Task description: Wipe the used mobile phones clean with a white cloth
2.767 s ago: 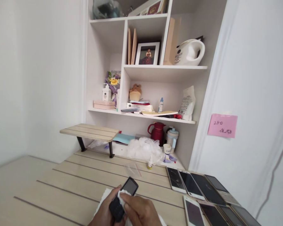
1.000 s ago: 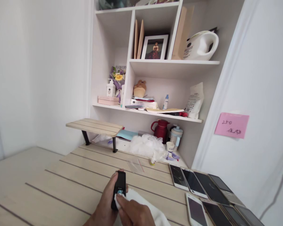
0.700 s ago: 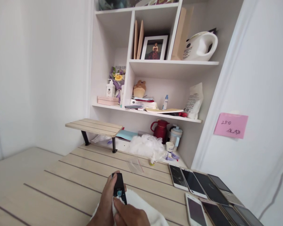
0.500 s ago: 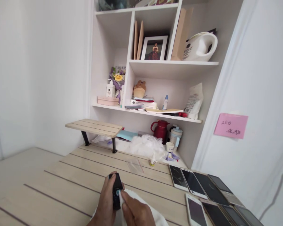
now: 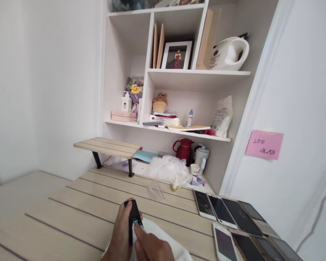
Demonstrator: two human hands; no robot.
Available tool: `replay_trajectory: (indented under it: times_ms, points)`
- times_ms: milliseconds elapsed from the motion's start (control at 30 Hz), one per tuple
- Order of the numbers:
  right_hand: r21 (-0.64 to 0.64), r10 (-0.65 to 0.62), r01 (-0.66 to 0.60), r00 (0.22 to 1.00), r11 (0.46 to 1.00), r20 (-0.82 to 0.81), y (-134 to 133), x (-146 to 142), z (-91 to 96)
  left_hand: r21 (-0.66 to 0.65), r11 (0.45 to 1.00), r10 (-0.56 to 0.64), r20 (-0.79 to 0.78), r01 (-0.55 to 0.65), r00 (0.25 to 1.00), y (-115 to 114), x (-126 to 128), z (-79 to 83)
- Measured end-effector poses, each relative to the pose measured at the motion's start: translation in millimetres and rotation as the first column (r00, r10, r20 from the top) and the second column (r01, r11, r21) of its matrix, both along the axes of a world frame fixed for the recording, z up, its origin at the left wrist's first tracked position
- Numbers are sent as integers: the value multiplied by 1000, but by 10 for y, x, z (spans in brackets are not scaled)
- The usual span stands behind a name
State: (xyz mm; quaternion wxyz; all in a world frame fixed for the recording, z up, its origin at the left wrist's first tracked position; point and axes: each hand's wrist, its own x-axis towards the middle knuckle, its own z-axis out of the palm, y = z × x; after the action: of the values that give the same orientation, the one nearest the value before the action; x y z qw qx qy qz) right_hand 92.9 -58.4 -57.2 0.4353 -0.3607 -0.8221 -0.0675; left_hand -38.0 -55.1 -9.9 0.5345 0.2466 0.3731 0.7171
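My left hand (image 5: 121,235) grips a small black phone (image 5: 133,214), held on edge above the wooden table (image 5: 70,214) at the bottom centre. My right hand (image 5: 152,246) presses a fold of white cloth (image 5: 165,242) against the phone with pinched fingers. The rest of the cloth lies on the table under both hands.
Several phones (image 5: 225,214) lie in rows on the table at the right. A clear plastic bag (image 5: 154,192), a crumpled white plastic bag (image 5: 167,168), a red jug (image 5: 183,150) and a small wooden riser (image 5: 107,146) sit behind, under white shelves (image 5: 195,72). A pink note (image 5: 264,144) hangs on the wall.
The phone has been turned from face-up to on edge in my left hand. My right hand keeps rubbing it with the cloth. The camera has shifted slightly.
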Motion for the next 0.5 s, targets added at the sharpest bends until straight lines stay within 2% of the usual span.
replay_trajectory:
  times_ms: [100, 233, 400, 500]
  points:
    - [29, 5, -6, 1000, 1000, 29, 3, -7, -30, 85, 995, 60, -157, -47, 986, -15, 4, 0]
    - [-8, -42, 42, 999, 999, 5, 12, 41, -6, 10, 999, 34, -49, -34, 998, -24, 74, 103]
    - [32, -32, 28, 990, 999, 137, -23, 5, 3, 72, 993, 106, -232, -92, 967, -57, 34, 141]
    - [2, -10, 9, 998, 1000, 54, -3, 24, 1, 103, 992, 90, -206, -70, 974, -58, 27, 105]
